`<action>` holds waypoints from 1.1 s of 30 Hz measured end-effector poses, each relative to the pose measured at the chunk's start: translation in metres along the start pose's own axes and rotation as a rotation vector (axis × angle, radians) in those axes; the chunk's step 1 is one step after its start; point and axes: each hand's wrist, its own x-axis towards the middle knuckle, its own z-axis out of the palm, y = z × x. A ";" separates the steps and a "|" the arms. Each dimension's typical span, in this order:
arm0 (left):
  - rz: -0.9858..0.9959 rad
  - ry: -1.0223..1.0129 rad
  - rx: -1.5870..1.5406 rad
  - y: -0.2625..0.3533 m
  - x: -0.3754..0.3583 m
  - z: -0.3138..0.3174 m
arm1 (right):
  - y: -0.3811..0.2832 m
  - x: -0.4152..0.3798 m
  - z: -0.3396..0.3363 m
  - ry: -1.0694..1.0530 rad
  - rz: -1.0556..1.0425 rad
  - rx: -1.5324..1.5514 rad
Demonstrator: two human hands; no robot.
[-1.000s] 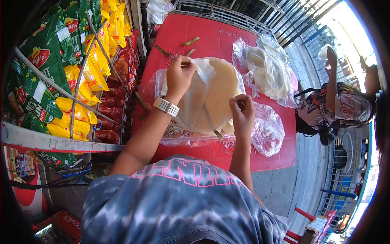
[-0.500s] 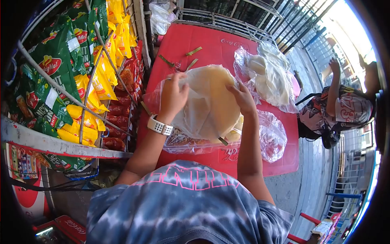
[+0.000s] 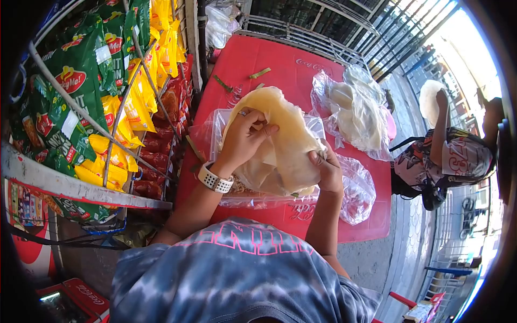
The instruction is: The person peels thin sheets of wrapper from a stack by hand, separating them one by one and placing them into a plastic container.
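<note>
My left hand (image 3: 247,137), with a white watch (image 3: 215,179) at the wrist, has its fingers curled and pinched at a thin, round, yellowish spring roll wrapper (image 3: 264,102). My right hand (image 3: 327,169) grips the near right edge of the wrappers, thumb on top. Their upper part is bent and lifted, with paler layers below. Underneath lies a clear plastic tray (image 3: 318,126) with brownish shreds partly showing in it. To the right, more pale wrappers (image 3: 350,102) rest in clear plastic.
Several green strips (image 3: 260,73) lie on the red table (image 3: 226,59). A crumpled clear bag (image 3: 358,191) sits at its right side. Close on the left stands a wire rack (image 3: 81,113) of snack packs. Beyond the table, another person (image 3: 441,156) holds up a round pale sheet (image 3: 431,102).
The wrappers have tilted and bent, baring more of the tray. My left hand has shifted right and down over them. The other person's pale round sheet has come into clear view.
</note>
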 end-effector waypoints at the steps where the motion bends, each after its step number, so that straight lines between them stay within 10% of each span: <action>1: -0.069 0.060 -0.058 0.003 -0.003 0.002 | 0.001 0.000 0.000 0.042 -0.007 0.057; 17: -0.690 0.125 -0.757 0.008 -0.031 0.001 | 0.025 -0.001 -0.017 0.295 -0.134 0.289; 23: -0.112 -0.211 0.425 0.005 -0.040 0.029 | 0.021 0.000 -0.009 0.225 -0.067 0.251; 33: -0.278 -0.034 0.066 0.005 -0.028 -0.009 | 0.019 0.004 -0.033 0.363 -0.128 0.259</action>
